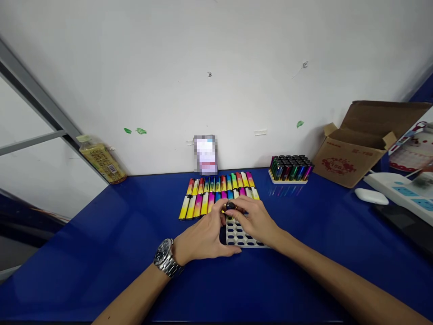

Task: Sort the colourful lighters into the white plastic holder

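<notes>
A white tray with rows of oval holes lies on the blue table in front of me. My left hand grips its left side, thumb along the near edge, fingers curled at the far corner. My right hand pinches a lighter with a black top, upright at the tray's far left corner. How deep the lighter sits in a hole is hidden by my fingers. Just behind the tray lie a near row of colourful lighters and a far row of lighters, side by side.
A second tray packed with upright shiny lighters stands at back right. Further right are an open cardboard box, a white case, a power strip and a black phone. A phone and a bottle lean at the back.
</notes>
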Motion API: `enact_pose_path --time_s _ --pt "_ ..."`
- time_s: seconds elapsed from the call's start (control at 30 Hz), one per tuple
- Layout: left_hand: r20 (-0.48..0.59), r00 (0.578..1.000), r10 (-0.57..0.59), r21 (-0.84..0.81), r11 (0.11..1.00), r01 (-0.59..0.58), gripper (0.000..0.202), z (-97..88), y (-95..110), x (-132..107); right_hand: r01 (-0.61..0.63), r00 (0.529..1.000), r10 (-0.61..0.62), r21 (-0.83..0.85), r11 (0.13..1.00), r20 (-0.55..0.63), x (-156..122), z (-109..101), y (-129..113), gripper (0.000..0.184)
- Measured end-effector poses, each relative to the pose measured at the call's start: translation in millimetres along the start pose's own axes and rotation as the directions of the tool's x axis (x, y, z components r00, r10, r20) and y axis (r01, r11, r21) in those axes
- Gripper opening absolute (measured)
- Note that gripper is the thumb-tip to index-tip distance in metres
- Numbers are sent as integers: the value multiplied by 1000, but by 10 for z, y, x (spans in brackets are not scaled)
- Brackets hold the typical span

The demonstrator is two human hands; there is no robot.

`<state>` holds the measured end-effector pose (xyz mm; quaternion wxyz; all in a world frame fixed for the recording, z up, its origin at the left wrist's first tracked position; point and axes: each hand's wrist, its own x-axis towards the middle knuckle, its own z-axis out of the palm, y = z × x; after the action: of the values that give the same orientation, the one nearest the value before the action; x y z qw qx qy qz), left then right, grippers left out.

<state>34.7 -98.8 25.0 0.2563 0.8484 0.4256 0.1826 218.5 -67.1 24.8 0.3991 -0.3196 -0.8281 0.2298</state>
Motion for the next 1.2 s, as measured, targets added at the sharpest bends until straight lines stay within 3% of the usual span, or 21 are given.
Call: enact_pose_path --time_s 0.2,0.3,0.37,0.53,0.67,0.77,0.87,0.97,1.07,1.2 --pt "5 999 -34 -7 999 34 102 -18 -8 -11 -25 998 26 -24 999 57 34 -164 68 28" --pt "20 997 -69 -9 998 69 104 -20 -14 -6 -158 978 135 -139 978 -162 33 -360 218 40" --pt "37 997 -75 -17 997 75 103 -29 -8 -2 -298 943 232 -298 907 -238 29 -468 338 42" --pt "61 991 -119 -3 993 119 103 -54 22 10 -478 855 508 -529 701 -101 21 -522 515 26" --pt "54 992 -115 0 993 115 104 -51 16 8 -534 784 619 -568 626 -55 17 -501 503 12" --pt "33 996 -87 -3 996 87 102 -43 0 2 -542 782 619 -566 621 -69 3 -522 508 9" --pt "39 994 -99 11 995 98 102 -41 -8 -1 -548 831 538 -368 751 -138 -4 -534 544 6" --pt "38 994 -99 8 995 99 102 -43 -8 -5 -462 858 474 106 881 -200 12 -502 562 7" --pt "26 995 -95 -9 995 95 102 -46 -4 -10 -343 842 502 520 782 -200 37 -439 539 10" --pt "43 993 -111 -9 994 112 102 -53 11 -10 -373 790 609 737 564 -66 49 -378 505 27"
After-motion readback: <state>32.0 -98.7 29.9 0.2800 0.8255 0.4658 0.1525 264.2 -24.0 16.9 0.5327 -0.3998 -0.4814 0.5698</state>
